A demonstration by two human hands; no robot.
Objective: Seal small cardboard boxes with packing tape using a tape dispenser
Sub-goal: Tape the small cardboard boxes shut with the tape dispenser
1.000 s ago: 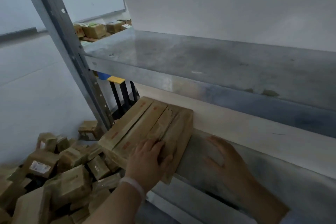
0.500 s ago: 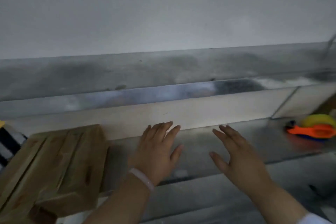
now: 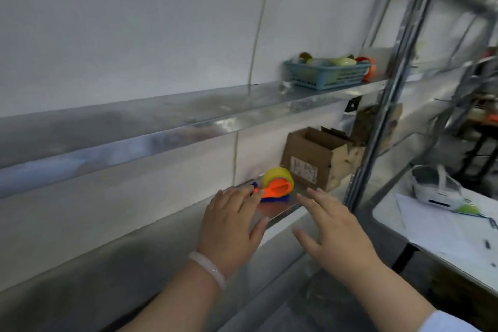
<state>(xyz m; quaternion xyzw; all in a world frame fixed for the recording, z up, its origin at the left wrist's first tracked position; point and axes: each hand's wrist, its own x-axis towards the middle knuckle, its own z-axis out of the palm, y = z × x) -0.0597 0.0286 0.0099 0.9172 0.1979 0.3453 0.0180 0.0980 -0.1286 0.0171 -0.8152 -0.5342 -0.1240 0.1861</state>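
Note:
An orange and blue tape dispenser (image 3: 276, 189) with a yellowish tape roll lies on the metal shelf (image 3: 272, 211). My left hand (image 3: 230, 226) hovers over the shelf, fingers spread, fingertips just at the dispenser's orange handle end. My right hand (image 3: 334, 226) is open a little to the right of the dispenser, holding nothing. An open brown cardboard box (image 3: 318, 158) with a white label stands on the same shelf just behind the dispenser.
A blue plastic basket (image 3: 327, 74) with tape rolls sits on the upper shelf. A steel shelf post (image 3: 377, 140) rises at the right. Beyond it stands a white table (image 3: 442, 229) with papers and a white device (image 3: 433, 188).
The view has swung right, away from the flat cardboard stack. Both hands moved right along the shelf, and the tape dispenser now lies right at my left fingertips.

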